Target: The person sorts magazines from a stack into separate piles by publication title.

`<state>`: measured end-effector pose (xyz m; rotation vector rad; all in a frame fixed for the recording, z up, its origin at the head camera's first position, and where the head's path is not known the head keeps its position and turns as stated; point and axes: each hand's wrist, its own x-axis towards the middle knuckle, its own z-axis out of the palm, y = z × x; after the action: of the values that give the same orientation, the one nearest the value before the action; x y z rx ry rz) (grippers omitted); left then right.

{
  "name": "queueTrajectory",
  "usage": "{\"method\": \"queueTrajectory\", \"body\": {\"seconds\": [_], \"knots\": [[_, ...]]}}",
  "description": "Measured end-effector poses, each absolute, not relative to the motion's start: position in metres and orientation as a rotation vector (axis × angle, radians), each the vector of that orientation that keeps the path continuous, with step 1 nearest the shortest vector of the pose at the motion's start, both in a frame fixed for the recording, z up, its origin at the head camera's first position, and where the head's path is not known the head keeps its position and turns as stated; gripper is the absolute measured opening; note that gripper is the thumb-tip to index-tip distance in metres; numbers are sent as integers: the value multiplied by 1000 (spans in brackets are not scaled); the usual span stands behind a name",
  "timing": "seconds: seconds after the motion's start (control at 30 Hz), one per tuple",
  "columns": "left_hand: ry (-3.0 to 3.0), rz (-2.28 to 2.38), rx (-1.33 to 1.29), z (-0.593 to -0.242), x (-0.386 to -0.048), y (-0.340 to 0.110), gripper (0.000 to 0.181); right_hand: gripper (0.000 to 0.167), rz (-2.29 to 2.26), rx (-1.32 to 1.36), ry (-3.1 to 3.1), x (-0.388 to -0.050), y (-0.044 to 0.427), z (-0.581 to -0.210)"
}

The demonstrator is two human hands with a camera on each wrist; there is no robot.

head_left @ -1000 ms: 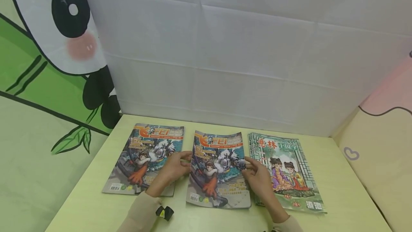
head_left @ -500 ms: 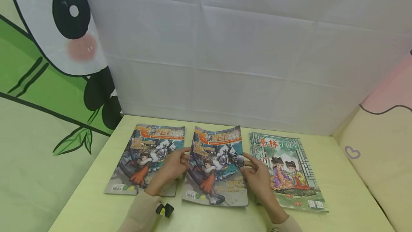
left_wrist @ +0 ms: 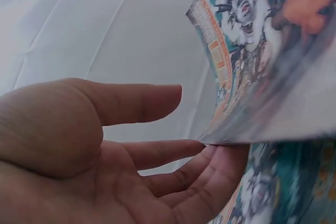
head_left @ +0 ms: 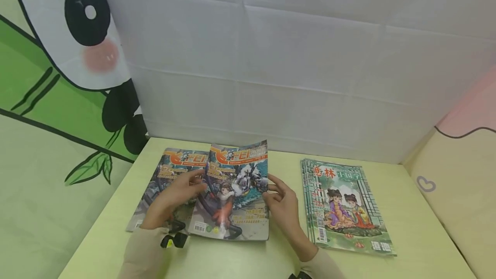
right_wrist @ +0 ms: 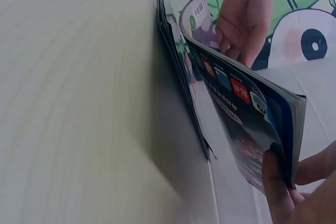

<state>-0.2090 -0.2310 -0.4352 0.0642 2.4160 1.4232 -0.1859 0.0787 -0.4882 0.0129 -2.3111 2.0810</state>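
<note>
A FEI magazine (head_left: 242, 203) with a colourful cartoon cover is held above the table, its top corners curling up. My right hand (head_left: 284, 206) pinches its right edge; in the right wrist view the thumb (right_wrist: 275, 182) lies on the dark back cover, with other fingers on the opposite face. My left hand (head_left: 176, 195) is at the left edge. In the left wrist view, its fingers (left_wrist: 210, 179) touch the magazine's edge from below, while the thumb (left_wrist: 142, 102) stands apart from it. Partly covered beneath is a second magazine with the same cover (head_left: 162, 180), lying on the table.
A stack of green-covered magazines (head_left: 348, 210) lies to the right on the pale yellow table (head_left: 286, 253). Behind rises a white cloth backdrop (head_left: 248, 76). A cartoon-printed panel (head_left: 50, 98) borders the left side, and another printed panel (head_left: 461, 175) the right.
Both hands have carried the upper FEI magazine leftward and slightly up, from between the other magazines to partly over the left one. The green stack has stayed in place.
</note>
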Motion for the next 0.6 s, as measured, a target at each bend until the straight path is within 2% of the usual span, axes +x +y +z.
{"method": "queueTrajectory", "body": {"seconds": [0.3, 0.6], "knots": [[2541, 1279, -41, -433, -213, -263, 61, 54, 2092, 85, -2297, -188, 32, -492], [2546, 1262, -211, -428, -208, -297, 64, 54, 2145, 73, -2282, -192, -17, -495]]}}
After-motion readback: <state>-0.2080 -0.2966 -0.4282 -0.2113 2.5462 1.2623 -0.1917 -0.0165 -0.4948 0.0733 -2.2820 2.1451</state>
